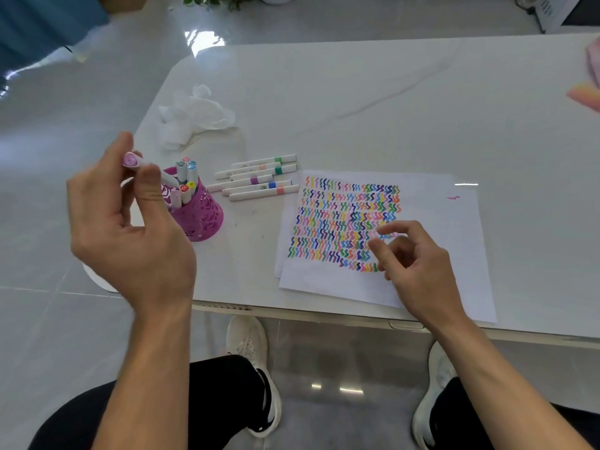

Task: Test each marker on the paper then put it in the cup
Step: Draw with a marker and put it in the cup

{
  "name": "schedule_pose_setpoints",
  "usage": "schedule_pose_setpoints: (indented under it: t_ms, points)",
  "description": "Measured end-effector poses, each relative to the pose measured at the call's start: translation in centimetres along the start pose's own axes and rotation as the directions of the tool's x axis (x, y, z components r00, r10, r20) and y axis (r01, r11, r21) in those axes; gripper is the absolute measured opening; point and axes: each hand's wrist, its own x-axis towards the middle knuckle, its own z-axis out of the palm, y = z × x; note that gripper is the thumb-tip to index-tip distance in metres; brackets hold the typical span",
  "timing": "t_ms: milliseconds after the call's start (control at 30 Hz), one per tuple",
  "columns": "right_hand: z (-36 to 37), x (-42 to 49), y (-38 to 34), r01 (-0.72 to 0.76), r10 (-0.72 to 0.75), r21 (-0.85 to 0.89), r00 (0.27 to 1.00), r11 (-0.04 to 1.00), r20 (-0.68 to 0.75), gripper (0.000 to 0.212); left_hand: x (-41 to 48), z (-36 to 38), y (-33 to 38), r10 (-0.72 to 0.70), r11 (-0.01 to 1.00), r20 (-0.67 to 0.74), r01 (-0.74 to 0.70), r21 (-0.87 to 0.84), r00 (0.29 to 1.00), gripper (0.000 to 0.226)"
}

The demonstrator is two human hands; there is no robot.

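My left hand (130, 228) pinches a white marker with a pink cap (134, 161), tilted with its lower end over the mouth of the magenta cut-out cup (201, 212). Several capped markers (186, 177) stand inside the cup. More white markers with coloured bands (259, 178) lie in a row on the table right of the cup. My right hand (418, 271) hovers over the paper (431, 241), fingers loosely curled and holding nothing. Rows of coloured zigzag strokes (344, 222) fill the sheet, and a single pink stroke (453, 198) sits near its upper right.
A crumpled white tissue (194, 115) lies behind the cup. The white table's near edge (292, 311) runs just below the paper. A pink object (591, 79) shows at the far right edge. My knees and white shoes are under the table.
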Motion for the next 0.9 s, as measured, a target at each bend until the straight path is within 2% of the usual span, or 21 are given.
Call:
schedule_pose_setpoints:
  t_ms: [167, 300, 500, 633, 767, 900]
  points:
    - [0.0, 0.0, 0.2, -0.005, 0.005, -0.01, 1.0, 1.0, -0.003, 0.03, -0.1, 0.3, -1.5, -0.058, 0.988, 0.076, 0.046, 0.146, 0.995, 0.031]
    - [0.1, 0.0, 0.2, -0.006, 0.007, -0.018, 1.0, 1.0, 0.004, 0.03, -0.2, 0.4, -2.1, -0.127, 0.933, 0.103, 0.083, 0.35, 0.987, 0.035]
    - [0.4, 0.2, 0.4, -0.006, 0.006, -0.025, 1.0, 1.0, 0.003, 0.026, -0.3, 0.7, -2.8, -0.184, 0.864, 0.136, 0.094, 0.495, 0.973, 0.038]
    - [0.4, 0.1, 0.4, 0.001, 0.0, -0.033, 1.0, 0.999, 0.012, 0.028, -0.2, 0.8, -3.3, -0.218, 0.833, 0.168, 0.093, 0.546, 0.961, 0.037]
    - [0.4, 0.1, 0.6, 0.008, -0.008, -0.029, 1.0, 1.0, 0.008, 0.02, -0.2, 1.0, -3.2, -0.237, 0.811, 0.168, 0.099, 0.577, 0.957, 0.036]
    - [0.4, 0.1, 0.6, 0.021, -0.021, -0.038, 1.0, 0.999, 0.01, 0.016, -0.3, 1.2, -2.7, -0.186, 0.836, 0.156, 0.072, 0.544, 0.97, 0.038]
